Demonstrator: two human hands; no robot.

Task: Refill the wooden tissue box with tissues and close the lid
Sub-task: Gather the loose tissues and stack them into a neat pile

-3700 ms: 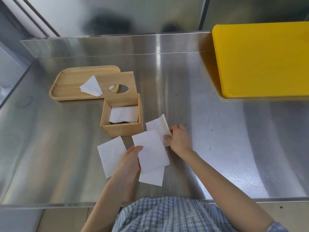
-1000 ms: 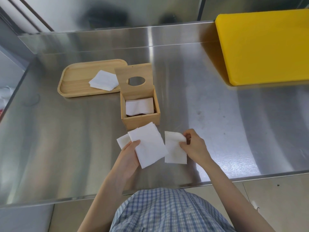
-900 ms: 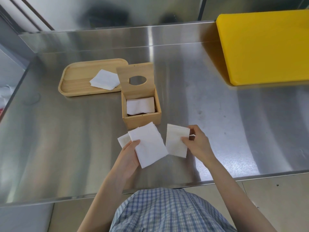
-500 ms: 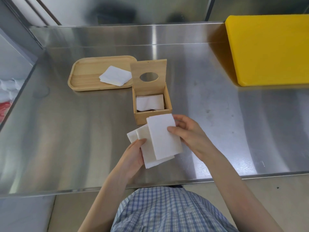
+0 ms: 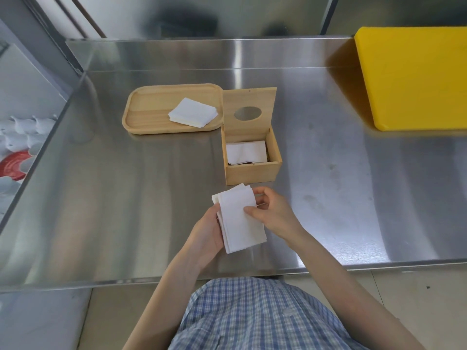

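Note:
The wooden tissue box (image 5: 252, 174) stands mid-counter with its hinged lid (image 5: 249, 101) swung up and back; the lid has an oval hole. A white tissue (image 5: 246, 152) lies inside the box. Just in front of the box, both hands hold a small stack of white tissues (image 5: 238, 223) above the counter. My left hand (image 5: 206, 233) grips the stack's left edge from underneath. My right hand (image 5: 271, 213) pinches its right edge, thumb on top.
A wooden tray (image 5: 149, 114) with a pile of white tissues (image 5: 192, 115) lies left of the box, touching it. A yellow board (image 5: 414, 77) covers the far right of the steel counter (image 5: 126, 198). White and red items sit below the counter's left edge.
The loose tissues that lay apart on the counter have been gathered into one stack held in both hands. My right hand brought its tissue onto the left hand's pile.

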